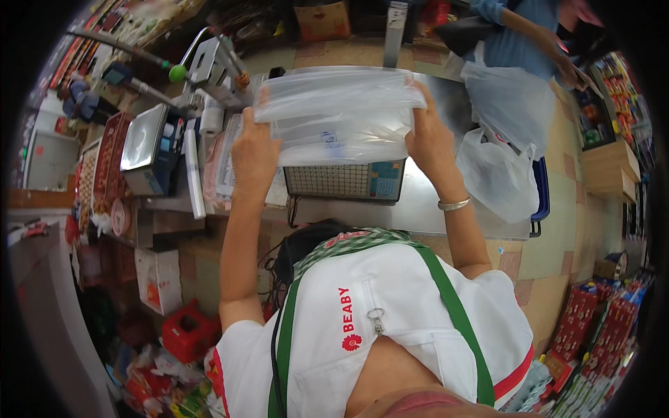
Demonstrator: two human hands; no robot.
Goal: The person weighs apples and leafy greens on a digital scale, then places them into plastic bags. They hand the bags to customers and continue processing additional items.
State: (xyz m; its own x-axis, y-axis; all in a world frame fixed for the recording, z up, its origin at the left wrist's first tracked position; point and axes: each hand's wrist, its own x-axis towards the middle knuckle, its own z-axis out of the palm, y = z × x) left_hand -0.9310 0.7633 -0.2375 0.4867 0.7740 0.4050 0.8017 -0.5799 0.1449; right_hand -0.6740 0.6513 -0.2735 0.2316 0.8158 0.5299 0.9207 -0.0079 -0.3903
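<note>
A clear plastic bag point(339, 115) is stretched sideways in front of me, above the counter. My left hand point(254, 151) grips its left end, and my right hand point(431, 136) has hold of its right end. Blue print shows on the plastic. Directly below the bag, partly hidden by it, is a weighing scale's keypad point(334, 181) with rows of keys. Papers point(228, 157) lie beside my left hand. To the right of my right hand, filled white plastic bags point(496, 175) rest at the counter's end.
A second scale with a metal plate point(145, 133) stands left, near a roll of plastic bags point(211, 117). The steel counter point(434, 204) spans the front. A person in blue point(528, 42) stands across at the right. A red plastic stool point(189, 332) sits on the floor at lower left.
</note>
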